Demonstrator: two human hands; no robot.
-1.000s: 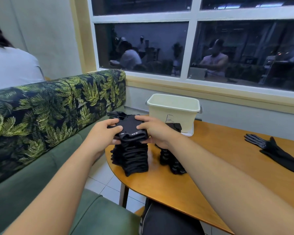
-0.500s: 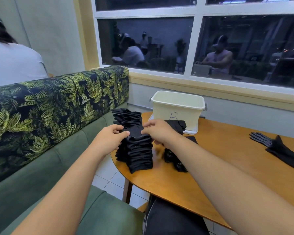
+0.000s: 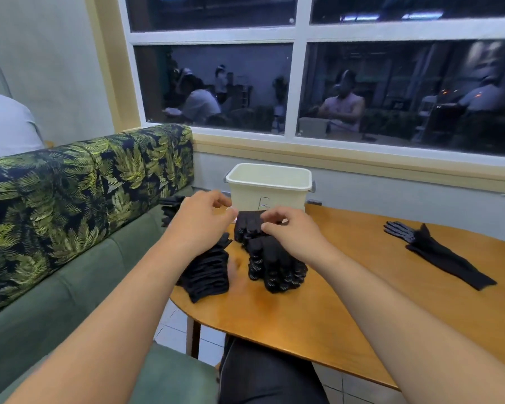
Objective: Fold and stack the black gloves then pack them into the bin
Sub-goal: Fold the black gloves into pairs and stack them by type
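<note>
1. Table (image 3: 362, 301): all the work sits at its left end.
2. Bin (image 3: 268, 193): at the far edge by the wall, just behind the piles. No glove shows inside it; the bottom is hidden.
3. Folded stack (image 3: 207, 272): at the table's left edge. The glove you held over it a second ago now lies on top, and both your hands have left it. One more fold is done.
4. Dotted pile (image 3: 277, 266): just right of the stack, with a strip of bare table between them. Your hands have moved over to it.
5. Loose gloves (image 3: 438, 255): flat and unfolded, well apart on the right.
6. Left hand (image 3: 200, 220): above the stack, fingers loosely curled, holding nothing.
7. Right hand (image 3: 292, 231): fingers curled on the top glove (image 3: 250, 224) at the pile's far end, close in front of the bin.
8. My read: you're starting the next fold. Both the pile and the loose gloves are still unfolded, and packing hasn't begun.
</note>
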